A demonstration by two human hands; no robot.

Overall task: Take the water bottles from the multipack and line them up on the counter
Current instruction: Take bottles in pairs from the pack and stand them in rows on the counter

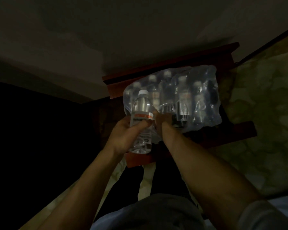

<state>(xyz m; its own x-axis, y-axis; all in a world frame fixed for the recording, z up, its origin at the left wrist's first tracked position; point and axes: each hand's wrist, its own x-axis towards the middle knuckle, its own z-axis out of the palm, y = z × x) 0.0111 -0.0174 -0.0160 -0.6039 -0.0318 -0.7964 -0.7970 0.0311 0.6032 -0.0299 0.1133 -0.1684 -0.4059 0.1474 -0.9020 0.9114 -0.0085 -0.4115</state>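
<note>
While the room is very dim, the head view shows my left grip [123, 138] wrapped around the labelled middle of a clear water bottle [141, 113], thumb lying across the front of the label and fingers [125, 121] curling behind it. That bottle stands nearly upright, its white cap [143, 92] pointing away from me and its base low over the near left corner of the reddish wooden bench [243, 130]. It sits in front of the left end of the multipack [189, 90], overlapping the pack's plastic in this view; whether it touches the wrap I cannot tell. My right grip [162, 119] is just beside the bottle, pressed against the near edge of the multipack's clear shrink wrap, fingers curled in toward the plastic; I cannot tell whether they pinch the wrap or only rest on it. The multipack lies on the bench, tilted a little clockwise, with several capped bottles showing blurred through the film. Both bare forearms reach up from the bottom of the view. To the right of the bench is a patterned greenish surface [264, 113], and a pale wall [90, 30] rises behind.
</note>
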